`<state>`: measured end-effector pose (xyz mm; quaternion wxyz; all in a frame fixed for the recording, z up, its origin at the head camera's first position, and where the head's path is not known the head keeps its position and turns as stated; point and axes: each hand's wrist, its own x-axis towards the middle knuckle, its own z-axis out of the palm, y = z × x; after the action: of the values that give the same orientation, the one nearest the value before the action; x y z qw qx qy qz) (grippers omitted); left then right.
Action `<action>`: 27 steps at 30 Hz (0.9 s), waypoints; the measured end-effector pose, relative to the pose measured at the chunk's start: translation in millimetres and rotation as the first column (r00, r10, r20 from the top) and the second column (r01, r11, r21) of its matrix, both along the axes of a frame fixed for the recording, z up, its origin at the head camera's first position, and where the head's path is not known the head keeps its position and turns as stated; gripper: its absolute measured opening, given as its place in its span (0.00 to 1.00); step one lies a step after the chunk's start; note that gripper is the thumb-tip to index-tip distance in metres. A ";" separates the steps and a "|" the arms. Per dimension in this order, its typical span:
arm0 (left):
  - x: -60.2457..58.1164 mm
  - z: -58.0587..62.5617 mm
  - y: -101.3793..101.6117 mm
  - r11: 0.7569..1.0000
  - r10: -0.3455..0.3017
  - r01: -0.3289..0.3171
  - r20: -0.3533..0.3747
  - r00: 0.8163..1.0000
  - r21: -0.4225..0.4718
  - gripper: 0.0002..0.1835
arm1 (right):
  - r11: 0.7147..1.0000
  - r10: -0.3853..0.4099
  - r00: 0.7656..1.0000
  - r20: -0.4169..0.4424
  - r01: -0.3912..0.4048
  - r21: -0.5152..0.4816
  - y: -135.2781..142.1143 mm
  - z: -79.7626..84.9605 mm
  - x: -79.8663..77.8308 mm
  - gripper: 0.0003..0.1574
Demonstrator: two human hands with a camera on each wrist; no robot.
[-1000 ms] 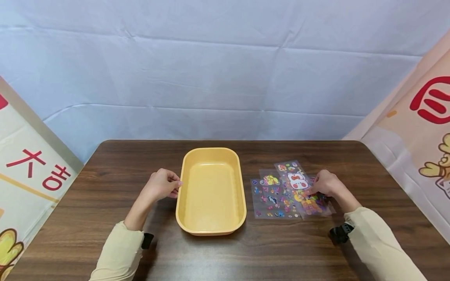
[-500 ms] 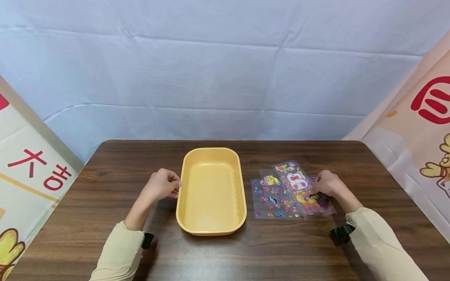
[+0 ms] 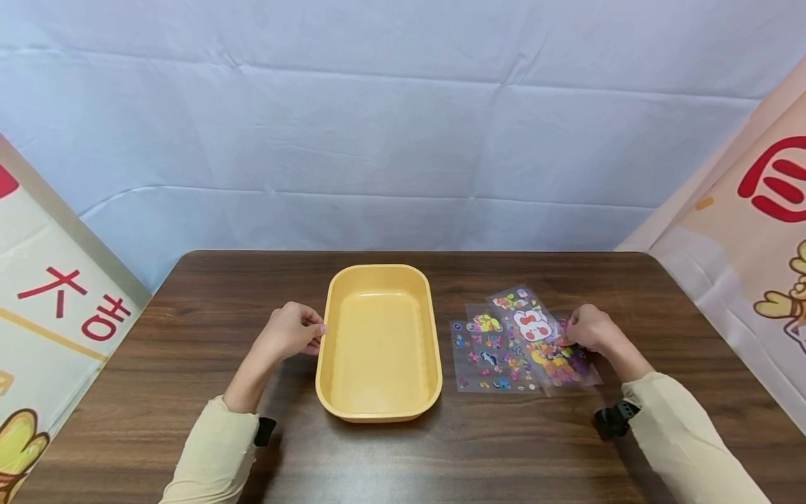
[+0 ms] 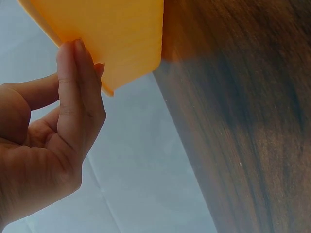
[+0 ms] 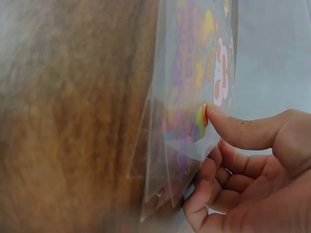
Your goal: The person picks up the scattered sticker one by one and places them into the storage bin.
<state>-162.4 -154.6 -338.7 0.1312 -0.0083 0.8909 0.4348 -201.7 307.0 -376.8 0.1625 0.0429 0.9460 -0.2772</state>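
Observation:
A yellow rectangular tray point(image 3: 380, 350) with rounded corners stands on the wooden table. At its left side my left hand point(image 3: 291, 332) pinches the rim; in the left wrist view the fingers point(image 4: 69, 82) lie against the tray's outer wall. To the right of the tray, several clear sticker sheets point(image 3: 497, 360) overlap in a fan. My right hand point(image 3: 588, 327) holds the right edge of the top sheet, which bears a white rabbit face point(image 3: 532, 325). In the right wrist view the thumb point(image 5: 243, 130) lies on this sticker sheet point(image 5: 199, 87), with curled fingers at its edge.
The dark wooden table point(image 3: 403, 465) has rounded far corners. Behind it hangs a pale cloth point(image 3: 378, 140), with printed banners on the left point(image 3: 57, 350) and right point(image 3: 743, 231).
My right hand has shifted slightly right, and the top rabbit sheet has turned a little over the others. The left hand and the tray have stayed in place.

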 end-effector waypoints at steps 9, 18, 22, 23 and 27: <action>-1.3 -1.3 0.3 1.000 0.013 -0.013 0.011 1.000 -0.003 0.08 | 1.000 0.012 0.999 -0.030 -0.012 -0.014 3.9 -1.4 0.3 0.20; -1.6 -2.8 -0.1 1.000 0.003 -0.003 0.006 1.000 0.001 0.08 | 0.999 0.017 0.998 -0.061 -0.019 -0.034 7.0 -3.0 0.9 0.10; -2.4 -3.1 -0.3 1.000 0.006 -0.006 0.005 1.000 0.000 0.08 | 0.999 0.018 0.999 -0.049 -0.020 -0.042 7.4 -2.2 1.3 0.07; -2.6 -3.1 -0.4 1.000 0.005 -0.005 0.005 1.000 0.001 0.08 | 0.999 0.017 0.999 -0.045 -0.020 -0.051 7.5 -2.3 1.4 0.07; -2.7 -3.2 -0.2 1.000 0.006 -0.006 0.006 1.000 0.002 0.08 | 0.995 0.016 0.999 -0.029 -0.019 -0.103 7.9 -2.2 1.5 0.09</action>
<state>-165.1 -154.8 -341.9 0.1324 -0.0119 0.8899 0.4363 -200.2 314.9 -379.0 0.1539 0.0221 0.9329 -0.3248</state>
